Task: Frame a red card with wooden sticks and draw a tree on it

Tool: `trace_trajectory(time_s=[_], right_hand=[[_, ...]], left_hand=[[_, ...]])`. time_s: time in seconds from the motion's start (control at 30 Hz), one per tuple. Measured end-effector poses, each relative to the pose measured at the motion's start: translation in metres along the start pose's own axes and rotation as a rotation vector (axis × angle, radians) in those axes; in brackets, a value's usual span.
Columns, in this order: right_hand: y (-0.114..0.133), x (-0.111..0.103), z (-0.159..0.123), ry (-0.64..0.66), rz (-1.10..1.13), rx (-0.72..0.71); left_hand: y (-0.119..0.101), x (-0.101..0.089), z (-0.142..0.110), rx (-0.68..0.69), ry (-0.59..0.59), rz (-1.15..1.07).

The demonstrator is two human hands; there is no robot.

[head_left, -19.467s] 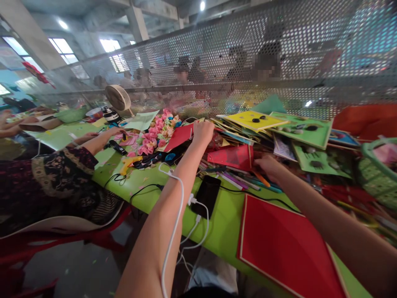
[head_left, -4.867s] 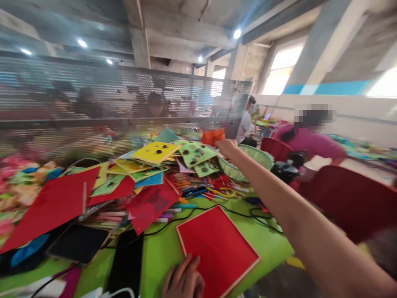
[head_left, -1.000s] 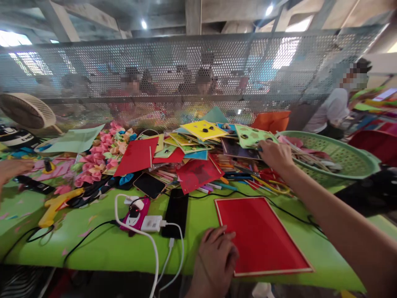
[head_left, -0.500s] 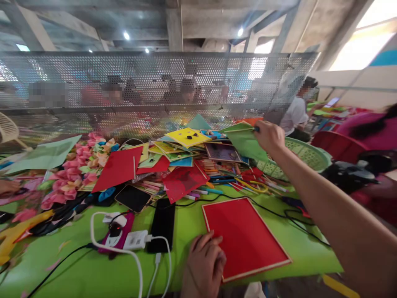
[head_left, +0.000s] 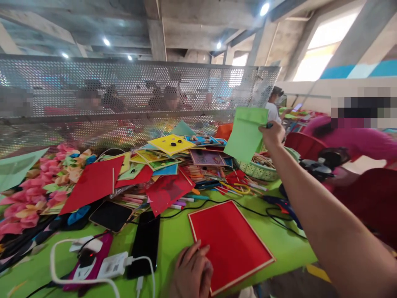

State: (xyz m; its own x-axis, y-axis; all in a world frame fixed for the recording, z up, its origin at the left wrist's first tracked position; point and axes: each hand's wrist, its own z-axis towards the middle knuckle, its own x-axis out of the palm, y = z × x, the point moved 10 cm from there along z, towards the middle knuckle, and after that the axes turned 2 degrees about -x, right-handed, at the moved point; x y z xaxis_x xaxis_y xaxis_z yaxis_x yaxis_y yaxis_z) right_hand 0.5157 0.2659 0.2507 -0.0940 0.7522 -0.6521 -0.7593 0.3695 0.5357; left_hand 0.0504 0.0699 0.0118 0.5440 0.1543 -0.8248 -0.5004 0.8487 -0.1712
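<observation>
My right hand [head_left: 273, 134] is raised over the far right of the table, closed on the top edge of a light green card [head_left: 246, 134] that hangs in the air above a green basket [head_left: 259, 170]. My left hand [head_left: 192, 273] rests at the near table edge, fingers bent, touching the corner of a red board with a pale border [head_left: 229, 244]. A heap of coloured cards [head_left: 173, 155] with small dark pieces stuck on them lies behind the board.
Pens and scissors [head_left: 223, 186] lie between the heap and the red board. Phones [head_left: 144, 244], a charger [head_left: 113, 265] and cables lie at the near left, paper flowers [head_left: 34, 186] farther left. A perforated metal screen [head_left: 124, 95] closes the back; a person in pink [head_left: 356, 140] sits right.
My right hand has lifted the green card off the heap, up and to the right. My view has swung right. My left hand stays at the red board's corner.
</observation>
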Motion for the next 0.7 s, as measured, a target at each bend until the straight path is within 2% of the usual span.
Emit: trace_trajectory(time_s=[0.13,0.3,0.5,0.6,0.7], right_hand=[[-0.003,0.009,-0.002,0.004,0.032,0.108],[0.017,0.02,-0.006,0.042,0.09,0.071],[0.057,0.02,-0.029,0.034,0.144,-0.089],[0.085,0.024,-0.056,0.03,0.166,-0.21],[0.111,0.031,-0.087,0.044,0.176,-0.313]], left_hand=[[-0.001,-0.006,0.002,0.009,-0.036,0.001],[-0.003,-0.007,0.002,-0.006,-0.03,0.011],[-0.002,-0.006,0.002,0.038,-0.061,0.048],[0.0,-0.001,0.0,0.044,-0.087,0.097],[0.004,0.002,-0.004,-0.014,-0.138,0.181]])
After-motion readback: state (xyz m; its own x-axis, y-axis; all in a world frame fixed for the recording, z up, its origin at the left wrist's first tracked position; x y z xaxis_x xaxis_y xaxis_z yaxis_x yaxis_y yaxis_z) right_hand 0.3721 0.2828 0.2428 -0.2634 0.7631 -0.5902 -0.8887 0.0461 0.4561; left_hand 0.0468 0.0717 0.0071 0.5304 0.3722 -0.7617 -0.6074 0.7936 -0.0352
